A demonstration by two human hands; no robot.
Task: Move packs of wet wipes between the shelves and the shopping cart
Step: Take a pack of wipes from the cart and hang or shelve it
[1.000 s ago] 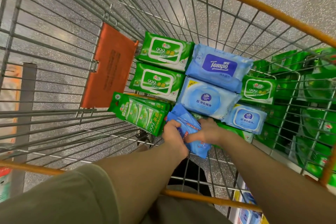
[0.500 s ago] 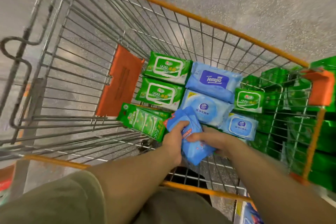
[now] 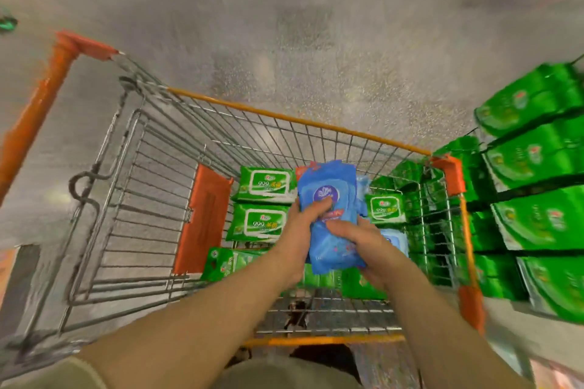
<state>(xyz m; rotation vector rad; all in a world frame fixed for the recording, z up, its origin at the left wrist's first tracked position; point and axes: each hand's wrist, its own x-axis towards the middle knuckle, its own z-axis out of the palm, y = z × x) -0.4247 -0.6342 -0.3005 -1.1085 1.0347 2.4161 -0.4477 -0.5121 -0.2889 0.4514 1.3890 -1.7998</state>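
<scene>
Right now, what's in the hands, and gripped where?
Both grip the blue wipes pack, raised above the cart: left hand on its left edge mid-length, right hand round its lower right part.

Four green packs (image 3: pixel 264 184) in the cart (image 3: pixel 297 118), one blue pack (image 3: pixel 331 199) held

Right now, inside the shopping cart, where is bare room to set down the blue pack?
Free: the bare wire floor along the near side, between the green multipack and the near rim. Crowded: the far half, where the 999 packs lie side by side next to the orange flap.
</scene>
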